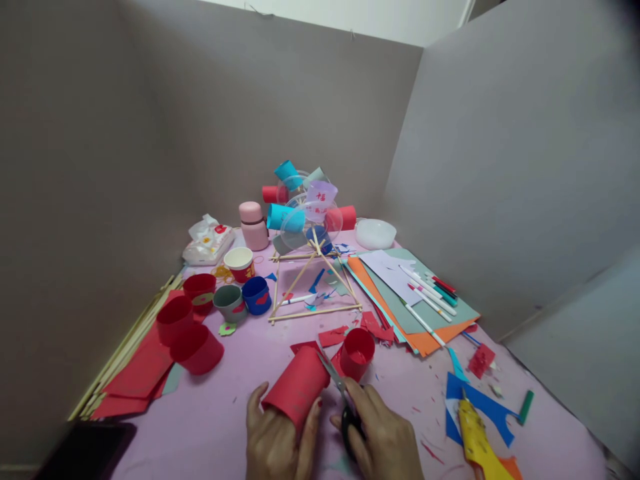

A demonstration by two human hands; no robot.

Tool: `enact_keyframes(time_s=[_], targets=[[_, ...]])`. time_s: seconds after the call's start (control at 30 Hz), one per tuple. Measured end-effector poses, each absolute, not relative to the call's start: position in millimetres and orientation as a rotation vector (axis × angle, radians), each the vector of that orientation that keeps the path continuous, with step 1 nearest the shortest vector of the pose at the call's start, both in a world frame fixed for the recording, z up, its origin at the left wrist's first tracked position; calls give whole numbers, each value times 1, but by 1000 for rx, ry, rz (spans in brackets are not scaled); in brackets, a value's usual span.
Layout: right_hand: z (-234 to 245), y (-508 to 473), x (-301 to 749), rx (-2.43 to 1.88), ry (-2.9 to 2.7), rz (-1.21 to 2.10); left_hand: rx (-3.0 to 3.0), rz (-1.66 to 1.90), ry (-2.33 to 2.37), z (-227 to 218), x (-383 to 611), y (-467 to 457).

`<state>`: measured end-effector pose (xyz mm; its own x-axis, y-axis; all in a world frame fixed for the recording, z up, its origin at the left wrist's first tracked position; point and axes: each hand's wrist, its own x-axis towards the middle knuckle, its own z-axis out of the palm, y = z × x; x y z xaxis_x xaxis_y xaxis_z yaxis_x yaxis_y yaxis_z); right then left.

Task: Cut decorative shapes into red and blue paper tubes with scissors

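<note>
My left hand (277,440) grips a red paper cylinder (300,383) near the table's front, with fingers around its lower end and partly inside it. Black-handled scissors (345,400) are in my right hand (383,433). Their blades lie against the cylinder's far right edge; whether they are open there is hard to make out. Just beyond the blades stands a small red cup (357,353) with red paper scraps (334,335) around it.
A stick frame with a wheel of coloured cups (310,213) stands mid-table. Several cups (197,349) and red sheets (140,373) sit left; a phone (90,450) lies front left. Coloured paper (440,317), markers (433,293) and a yellow glue gun (477,433) are right. Grey panels enclose the table.
</note>
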<state>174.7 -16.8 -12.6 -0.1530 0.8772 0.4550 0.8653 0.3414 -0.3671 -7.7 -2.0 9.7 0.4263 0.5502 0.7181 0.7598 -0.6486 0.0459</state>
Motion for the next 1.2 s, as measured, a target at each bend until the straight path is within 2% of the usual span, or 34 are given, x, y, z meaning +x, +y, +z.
enact_keyframes(time_s=[0.27, 0.57, 0.93, 1.2], targets=[[-12, -16, 176, -1487, -1955, 2, -2416, -1053, -1075, 5, -9, -1], [-13, -15, 178, -1449, -1911, 151, -2390, -1047, -1124, 8, -8, 0], [-9, -16, 177, -1500, -1948, 101, -2398, -1082, -1126, 10, -6, -2], [-8, -16, 179, -1525, -1983, 178, -2380, -1210, -1184, 9, -1, -3]])
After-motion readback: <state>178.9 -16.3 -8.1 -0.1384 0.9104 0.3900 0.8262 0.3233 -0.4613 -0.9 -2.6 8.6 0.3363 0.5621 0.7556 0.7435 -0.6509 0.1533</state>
